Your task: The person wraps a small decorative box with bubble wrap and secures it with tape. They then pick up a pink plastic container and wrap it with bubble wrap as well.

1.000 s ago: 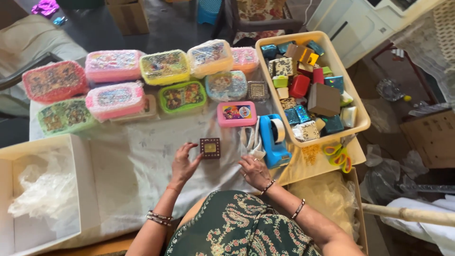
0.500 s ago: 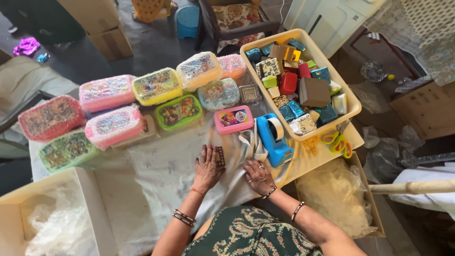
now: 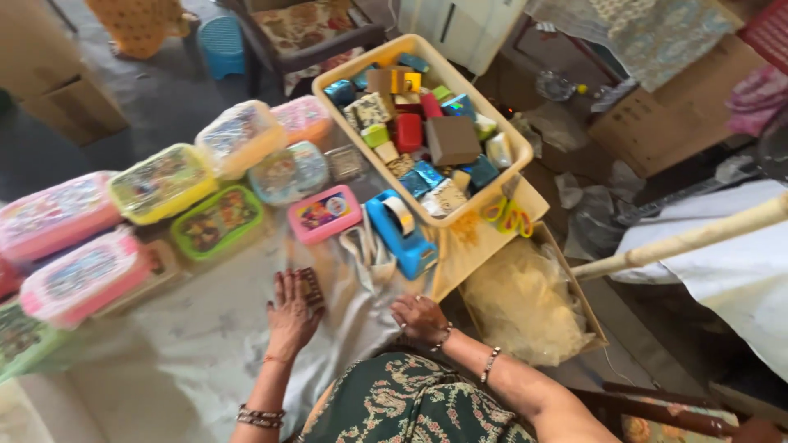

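My left hand (image 3: 290,312) lies flat on the white cloth (image 3: 189,353), its fingers resting over the edge of a small dark patterned box (image 3: 311,285). My right hand (image 3: 419,317) rests on the cloth at the table's near edge, fingers loosely curled, holding nothing. A blue tape dispenser (image 3: 400,232) stands just beyond it, and a small pink box (image 3: 323,213) lies to the left of the dispenser.
Several colourful lidded lunch boxes (image 3: 164,182) are spread across the back of the table. A cream basket (image 3: 484,176) full of small boxes stands at the right, with yellow-handled scissors (image 3: 507,213) beside it. A cardboard box with plastic wrap (image 3: 525,303) sits below the table edge.
My left hand has moved from beside the small dark box to lying over it. The camera has swung to the right and closer; my right hand stayed on the cloth.
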